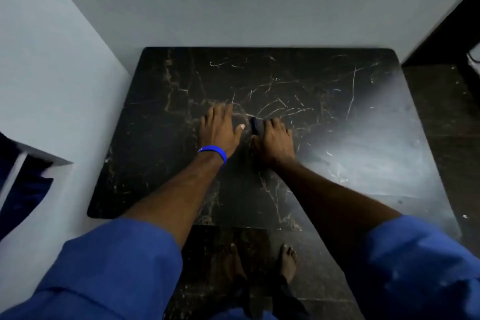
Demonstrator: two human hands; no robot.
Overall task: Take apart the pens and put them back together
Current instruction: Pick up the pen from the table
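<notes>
My left hand (220, 127) lies flat on the black marble table (259, 80), fingers spread, with a blue band on its wrist. Just to its right, my right hand (275, 140) rests on the table with its fingers curled around a short dark object (254, 125), which looks like a pen or a bundle of pens. Most of that object is hidden under the fingers. No other pen parts show on the table.
White walls close in the table at the back and left. A dark floor and a dark piece of furniture (454, 34) lie to the right. My bare feet (262, 262) stand below the table's near edge. Glare covers the table's right side.
</notes>
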